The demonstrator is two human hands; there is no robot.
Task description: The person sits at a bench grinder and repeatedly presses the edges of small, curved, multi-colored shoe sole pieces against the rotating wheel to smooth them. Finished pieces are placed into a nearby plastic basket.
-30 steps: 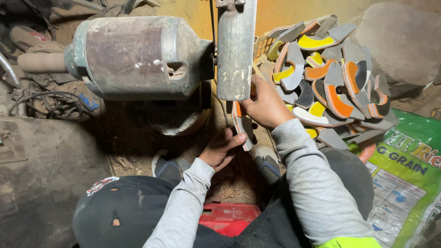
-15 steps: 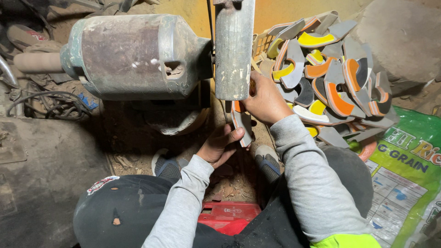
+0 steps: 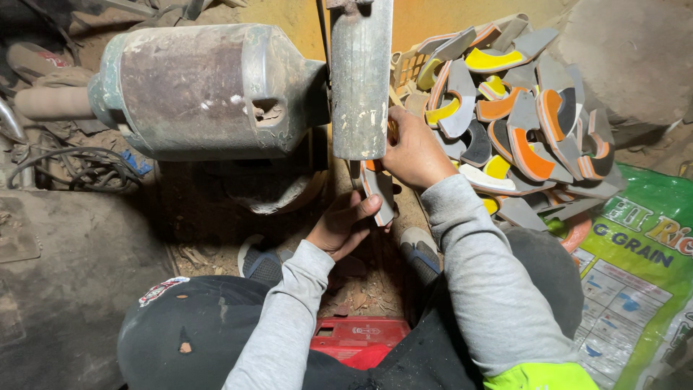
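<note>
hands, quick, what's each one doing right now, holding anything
Left hand: closed on the lower end of a grey and orange curved piece.
Right hand: closed on the same piece's upper end, beside the grinder wheel guard.

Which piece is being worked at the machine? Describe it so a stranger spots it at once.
Start at the big rusty motor and follow it right to the upright grey wheel guard. Just under the guard, the left hand and right hand hold a narrow grey strip with an orange edge. Unlike the heaped coloured pieces to the right, it is alone.
</note>
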